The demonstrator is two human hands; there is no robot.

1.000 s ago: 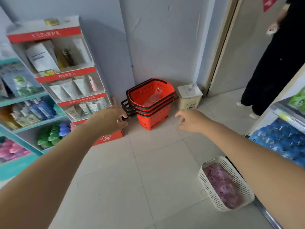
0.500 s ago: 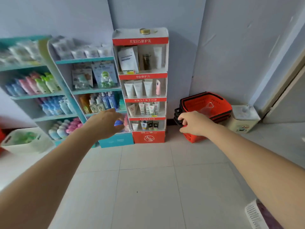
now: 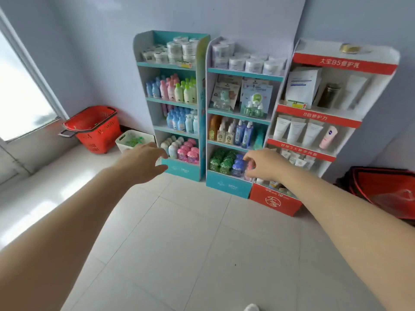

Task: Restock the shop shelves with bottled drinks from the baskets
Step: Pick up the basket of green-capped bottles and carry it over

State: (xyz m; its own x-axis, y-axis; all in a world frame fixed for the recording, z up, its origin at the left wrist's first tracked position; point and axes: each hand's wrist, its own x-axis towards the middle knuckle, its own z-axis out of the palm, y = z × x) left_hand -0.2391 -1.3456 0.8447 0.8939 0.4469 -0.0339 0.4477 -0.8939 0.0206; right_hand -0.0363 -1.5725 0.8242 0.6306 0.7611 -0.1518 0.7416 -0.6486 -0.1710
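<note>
Nearest, both arms reach forward over the floor; the left hand (image 3: 143, 160) has a loose, spread grip holding nothing, and the right hand (image 3: 265, 164) likewise, fingers apart and empty. Beyond, bottles (image 3: 226, 163) fill the teal shelves (image 3: 229, 187), a white basket (image 3: 134, 139) beside them.

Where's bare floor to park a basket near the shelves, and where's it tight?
Free: the tiled floor in front of the teal shelves, between both outstretched arms. Crowded: left corner, where the red basket and white basket sit close together; right corner holds stacked red baskets. Shelf tiers look packed.
</note>
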